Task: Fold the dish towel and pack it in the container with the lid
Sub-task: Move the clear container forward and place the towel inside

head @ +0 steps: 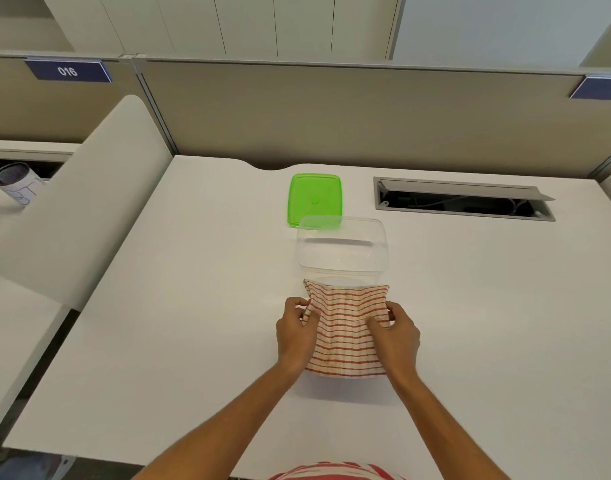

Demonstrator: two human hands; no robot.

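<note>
A folded dish towel (345, 330), white with thin red stripes, is held up a little above the white desk. My left hand (295, 332) pinches its left edge and my right hand (395, 336) pinches its right edge. Just beyond the towel stands a clear plastic container (342, 245), open and with nothing in it; the towel's far edge overlaps its near wall. The green lid (314, 199) lies flat behind the container, partly hidden by its far rim.
A grey cable hatch (463, 199) is sunk into the white desk (193, 306) at the back right. A beige partition (331, 112) runs along the far edge. On the neighbouring desk at left lies a mesh cup (14, 181).
</note>
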